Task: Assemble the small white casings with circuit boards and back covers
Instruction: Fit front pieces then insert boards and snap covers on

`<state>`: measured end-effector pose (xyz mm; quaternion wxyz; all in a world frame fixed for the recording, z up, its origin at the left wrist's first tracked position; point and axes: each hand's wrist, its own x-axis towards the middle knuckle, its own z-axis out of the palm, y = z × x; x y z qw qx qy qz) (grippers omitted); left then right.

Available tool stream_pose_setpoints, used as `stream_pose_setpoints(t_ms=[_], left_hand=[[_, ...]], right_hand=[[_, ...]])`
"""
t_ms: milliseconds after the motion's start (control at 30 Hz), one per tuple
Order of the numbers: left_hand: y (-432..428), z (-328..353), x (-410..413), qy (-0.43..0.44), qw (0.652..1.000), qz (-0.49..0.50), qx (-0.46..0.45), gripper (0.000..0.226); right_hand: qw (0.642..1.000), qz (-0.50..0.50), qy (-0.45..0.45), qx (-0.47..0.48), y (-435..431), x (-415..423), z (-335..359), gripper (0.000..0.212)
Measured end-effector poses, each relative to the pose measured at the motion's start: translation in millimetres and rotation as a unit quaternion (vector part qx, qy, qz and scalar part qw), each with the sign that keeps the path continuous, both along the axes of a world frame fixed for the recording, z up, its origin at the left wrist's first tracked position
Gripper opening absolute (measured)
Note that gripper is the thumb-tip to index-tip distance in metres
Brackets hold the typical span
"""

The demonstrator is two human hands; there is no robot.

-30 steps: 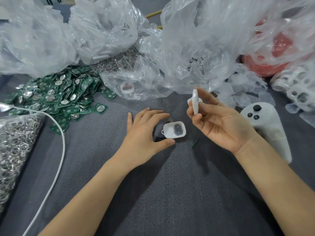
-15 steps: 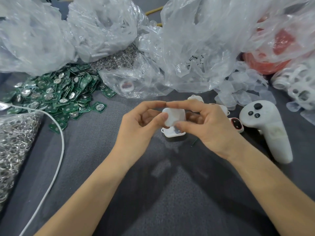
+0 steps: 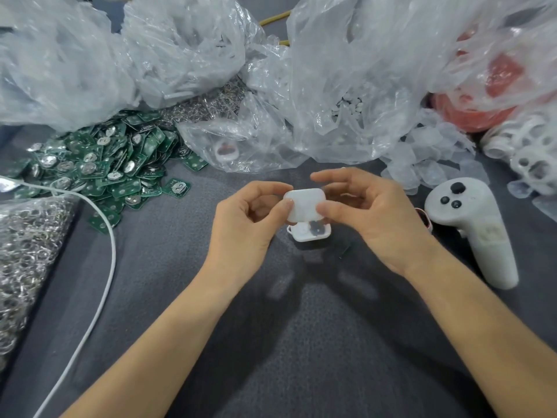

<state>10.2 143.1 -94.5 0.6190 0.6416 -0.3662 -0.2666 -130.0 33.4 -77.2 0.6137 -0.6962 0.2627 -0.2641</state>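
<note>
Two hands hold a white back cover (image 3: pixel 304 205) just above an open casing (image 3: pixel 310 234) on the grey cloth (image 3: pixel 301 342).

The left hand (image 3: pixel 244 220) pinches the cover's left edge between thumb and forefinger. The right hand (image 3: pixel 372 215) clamps its right edge with the thumb, fingers curled behind. The casing lies open side up with a dark part inside it. At far left a heap of green circuit boards (image 3: pixel 99 164) lies loose. Beside it a clear bag (image 3: pixel 27 251) is full of metal rings. A crumpled middle bag (image 3: pixel 241 140) holds one white casing, and the large bag (image 3: pixel 349 105) behind holds small white pieces. A white controller (image 3: pixel 473 227) lies to the right, and a white cable (image 3: pixel 101 276) to the left.
</note>
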Motion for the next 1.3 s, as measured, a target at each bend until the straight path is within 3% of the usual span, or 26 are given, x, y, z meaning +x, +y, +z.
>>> stream_pose_setpoints(t_ms=[100, 200, 300, 367, 433, 533, 633, 967, 1300], left_hand=[[-0.9, -1.2, -1.5, 0.01, 1.0, -0.006, -0.003, 0.023], [0.0, -1.6, -4.7, -0.039, 0.999, -0.022, 0.017, 0.022], [1.6, -4.9, -3.9, -0.184, 0.976, -0.065, 0.092, 0.05], [2.3, -6.6, -1.2, -0.302, 0.934, -0.096, 0.165, 0.075], [1.7, -7.7, 0.0, -0.357, 0.906, -0.097, 0.208, 0.077], [1.5, -8.8, -1.9, -0.348, 0.912, -0.074, 0.203, 0.052], [0.9, -10.0, -3.5, -0.338, 0.919, -0.06, 0.193, 0.042], [-0.1, -18.5, -8.6, -0.354, 0.916, -0.009, 0.19, 0.043], [-0.2, -20.8, -8.5, -0.348, 0.92, 0.0, 0.181, 0.044]], right_hand=[[0.99, 0.003, -0.017, 0.143, -2.1, -1.3, -2.2, 0.032], [0.987, -0.026, 0.009, 0.158, -2.2, -0.1, -2.5, 0.024], [0.987, -0.05, 0.038, 0.145, -3.6, 0.4, -3.0, 0.02], [0.989, -0.056, 0.057, 0.128, -5.4, -0.2, -3.8, 0.022], [0.99, -0.047, 0.078, 0.109, -6.4, -1.2, -4.9, 0.025], [0.99, -0.032, 0.111, 0.086, -7.3, -1.9, -7.3, 0.029], [0.988, -0.037, 0.134, 0.062, -8.5, -1.9, -7.8, 0.029], [0.981, -0.066, 0.175, -0.047, 0.3, 1.4, -9.5, 0.028], [0.942, -0.059, 0.242, -0.225, 8.0, 7.4, -7.1, 0.029]])
